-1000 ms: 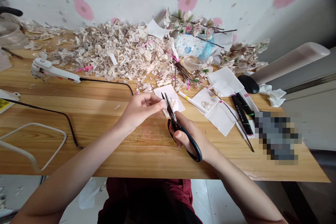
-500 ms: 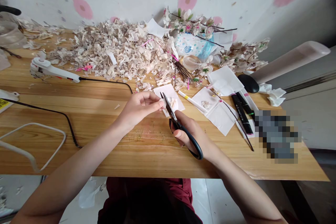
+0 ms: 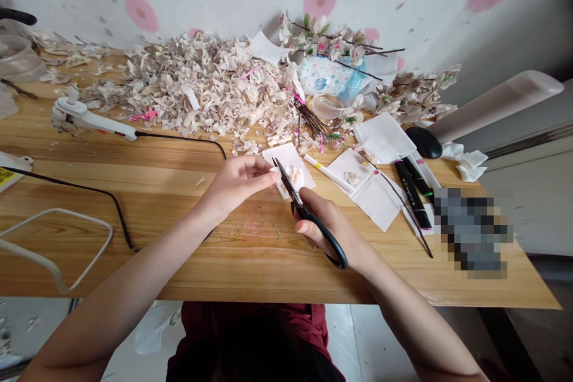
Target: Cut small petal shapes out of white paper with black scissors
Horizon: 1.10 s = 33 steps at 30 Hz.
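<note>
- Pinching a tiny pale scrap (image 3: 277, 172) in the left hand (image 3: 237, 182), thumb and fingertips closed tight on it, other fingers curled in.
- Gripping black scissors (image 3: 308, 215) in the right hand (image 3: 329, 224), fingers wrapped through the handle loop, thumb on top, closed firmly around the handle.
- Scissors angled up and to the left, tips right at the scrap, blades nearly together. Can't tell whether actually biting into it.
- Scrap held just above the counter (image 3: 179, 239), about midway along, over the near edge of a white paper square (image 3: 293, 161).
- Just right of that square: a white pen (image 3: 326, 173), then more white sheets (image 3: 371, 191), with black markers (image 3: 414, 191) beside them.
- Further back, a big pile (image 3: 201, 86) of pale cuttings spread along the wall side, with flower branches (image 3: 331, 42) and a clear cup (image 3: 326, 106) at its right end.
- Off to the left, a white glue gun (image 3: 85, 117) lying on its side, black cord (image 3: 179, 138) trailing toward the middle, well apart from both hands.
</note>
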### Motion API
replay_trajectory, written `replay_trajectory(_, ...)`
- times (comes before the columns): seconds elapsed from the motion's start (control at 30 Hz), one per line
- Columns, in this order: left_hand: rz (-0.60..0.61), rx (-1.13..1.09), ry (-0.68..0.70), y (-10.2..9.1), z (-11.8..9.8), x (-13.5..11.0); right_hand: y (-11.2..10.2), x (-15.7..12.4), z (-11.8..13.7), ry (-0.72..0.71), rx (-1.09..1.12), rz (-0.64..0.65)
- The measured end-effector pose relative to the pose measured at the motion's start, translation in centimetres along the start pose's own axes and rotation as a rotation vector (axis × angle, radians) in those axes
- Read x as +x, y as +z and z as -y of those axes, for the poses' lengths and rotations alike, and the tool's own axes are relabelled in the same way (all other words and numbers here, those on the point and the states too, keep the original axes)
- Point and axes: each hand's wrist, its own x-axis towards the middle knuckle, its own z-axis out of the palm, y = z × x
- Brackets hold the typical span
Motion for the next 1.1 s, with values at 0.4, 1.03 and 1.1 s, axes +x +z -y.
replay_trajectory(0.4, 0.042, 0.007, -0.001, -0.05, -0.32, 0.03, -0.24, 0.04, 0.0, -0.005, -0.066, -0.002)
replay_trajectory(1.03, -0.012, -0.013, -0.001, -0.42, 0.08, 0.19, -0.3, 0.2, -0.17, 0.004, -0.053, -0.014)
replay_trajectory(1.1, -0.007, -0.007, -0.006, -0.56, 0.26, 0.21, -0.29, 0.2, -0.16, 0.0, -0.06, -0.016)
